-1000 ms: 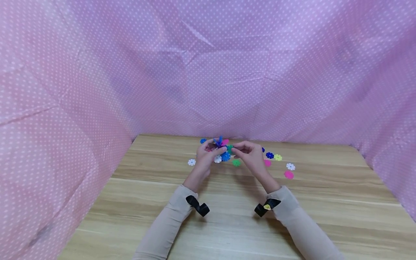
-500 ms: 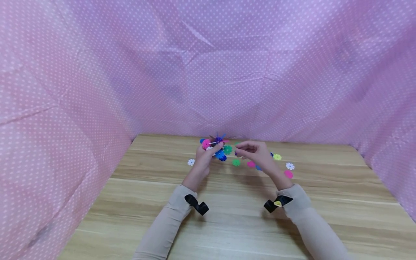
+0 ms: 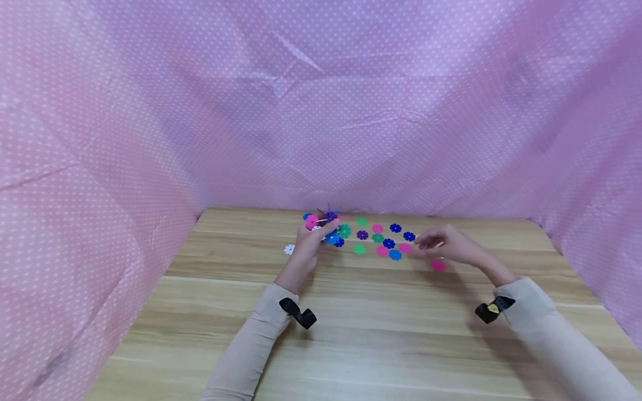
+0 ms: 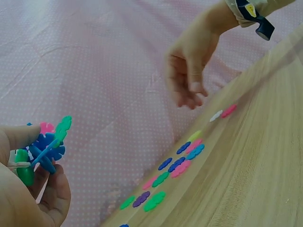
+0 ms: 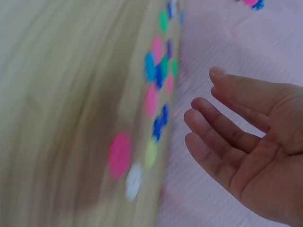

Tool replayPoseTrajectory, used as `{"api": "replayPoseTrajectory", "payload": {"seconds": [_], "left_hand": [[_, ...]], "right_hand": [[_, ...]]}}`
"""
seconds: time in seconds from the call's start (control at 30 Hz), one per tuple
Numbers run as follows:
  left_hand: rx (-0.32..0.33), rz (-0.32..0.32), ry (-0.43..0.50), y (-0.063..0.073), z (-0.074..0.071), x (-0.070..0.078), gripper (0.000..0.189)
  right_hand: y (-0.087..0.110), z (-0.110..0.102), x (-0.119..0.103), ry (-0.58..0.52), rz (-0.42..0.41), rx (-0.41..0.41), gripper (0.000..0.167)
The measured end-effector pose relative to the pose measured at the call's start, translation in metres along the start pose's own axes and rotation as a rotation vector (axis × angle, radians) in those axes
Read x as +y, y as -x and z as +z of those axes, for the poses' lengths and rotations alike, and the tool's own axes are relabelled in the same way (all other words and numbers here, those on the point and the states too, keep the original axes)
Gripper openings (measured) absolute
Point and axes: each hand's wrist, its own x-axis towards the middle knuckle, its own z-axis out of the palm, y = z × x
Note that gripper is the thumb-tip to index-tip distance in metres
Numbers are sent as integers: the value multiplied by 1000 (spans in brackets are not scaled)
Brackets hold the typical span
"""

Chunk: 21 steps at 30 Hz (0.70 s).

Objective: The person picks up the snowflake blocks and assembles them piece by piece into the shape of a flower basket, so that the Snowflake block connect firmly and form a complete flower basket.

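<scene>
Your left hand (image 3: 307, 245) pinches a cluster (image 4: 45, 153) of joined flower discs, while your right hand (image 3: 453, 246), fingers loosely bent around nothing, hangs above the tabletop (image 3: 321, 334), well to its right. The loose discs (image 3: 388, 243) lie flat, most of them between your hands, round with no long axis; the yellow disc (image 5: 151, 153), white disc (image 5: 134, 182) and end pink disc (image 5: 120, 155) sit nearest your right hand. No container shows.

We see smooth plastic discs (image 3: 378, 238) on a faintly glossy wood-grain table (image 3: 361, 334), creased cloth curtain (image 3: 321, 111) at twelve o'clock.
</scene>
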Motion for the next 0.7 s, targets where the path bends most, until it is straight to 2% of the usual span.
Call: {"api": "replayPoseTrajectory", "payload": {"seconds": [0.13,0.4,0.7], "left_hand": [[-5,-3,-13,0,0,0,44],[-27,-4,-48,0,-1,-2,45],[-39,-14,-30,1,0,-3,43]], "right_hand": [[14,-6,17,69,35,-45,28],[28,-1,42,159,109,-23,27],[27,11,54,161,73,12,22]]}}
